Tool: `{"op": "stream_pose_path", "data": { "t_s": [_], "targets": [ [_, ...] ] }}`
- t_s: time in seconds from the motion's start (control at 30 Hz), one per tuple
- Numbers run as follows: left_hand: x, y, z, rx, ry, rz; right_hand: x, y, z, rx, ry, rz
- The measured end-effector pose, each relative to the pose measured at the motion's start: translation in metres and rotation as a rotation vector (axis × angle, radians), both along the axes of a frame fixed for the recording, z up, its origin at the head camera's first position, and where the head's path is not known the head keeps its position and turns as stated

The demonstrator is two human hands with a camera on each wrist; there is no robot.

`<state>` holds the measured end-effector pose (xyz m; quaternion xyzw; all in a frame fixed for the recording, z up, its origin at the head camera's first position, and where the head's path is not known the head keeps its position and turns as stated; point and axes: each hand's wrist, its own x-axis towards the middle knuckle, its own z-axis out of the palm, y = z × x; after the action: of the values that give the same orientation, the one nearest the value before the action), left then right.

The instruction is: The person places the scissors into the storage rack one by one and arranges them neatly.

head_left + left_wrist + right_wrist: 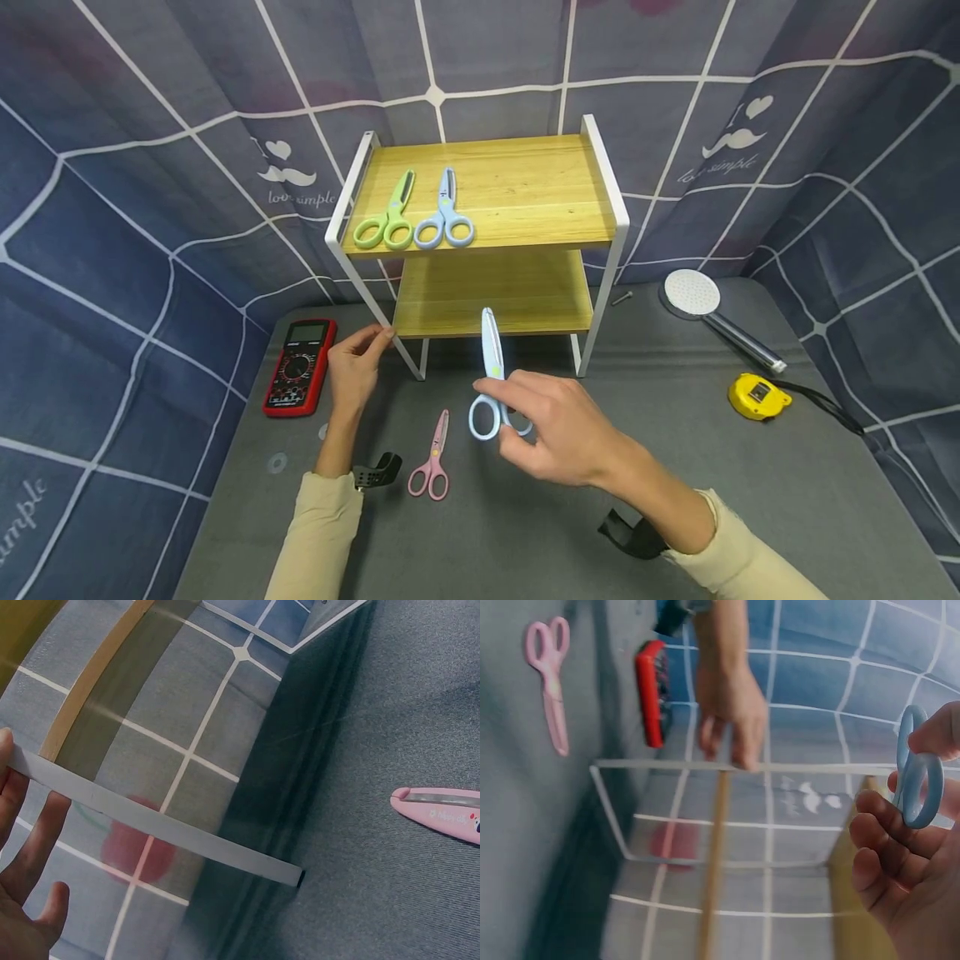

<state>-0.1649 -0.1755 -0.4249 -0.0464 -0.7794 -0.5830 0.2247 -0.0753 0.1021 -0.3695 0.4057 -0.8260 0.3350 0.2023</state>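
My right hand (558,425) pinches a pair of light blue scissors (491,346) by the handle, blades pointing up and away, in front of a two-tier shelf (540,187). In the right wrist view, thumb and fingers hold the blue handle loops (930,791). My left hand (354,371) grips the white front left leg (165,825) of the shelf near its lower board. Pink scissors (437,450) lie on the grey table between the hands. Up on the top board, green scissors (392,220) and another blue pair (446,207) lie side by side at the left.
Left of the shelf lies a red multimeter (300,368). A shower head (693,294), a yellow tape measure (756,396) and a small screw (622,297) are on the right. Translucent discs (277,462) lie near my left arm. A checked blue-grey curtain (495,50) surrounds the table.
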Motion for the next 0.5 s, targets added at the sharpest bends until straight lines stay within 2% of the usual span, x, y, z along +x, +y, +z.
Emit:
{"op": "stream_pose_path", "data": {
  "t_s": [0.23,0.5],
  "targets": [
    [0.0,-0.001,0.0,-0.02,-0.01,0.017,-0.01,0.003,0.031,-0.033,0.042,-0.015],
    [-0.001,-0.001,-0.001,-0.011,0.012,-0.005,-0.029,0.006,0.056,-0.068,0.076,-0.022]
  ]
}}
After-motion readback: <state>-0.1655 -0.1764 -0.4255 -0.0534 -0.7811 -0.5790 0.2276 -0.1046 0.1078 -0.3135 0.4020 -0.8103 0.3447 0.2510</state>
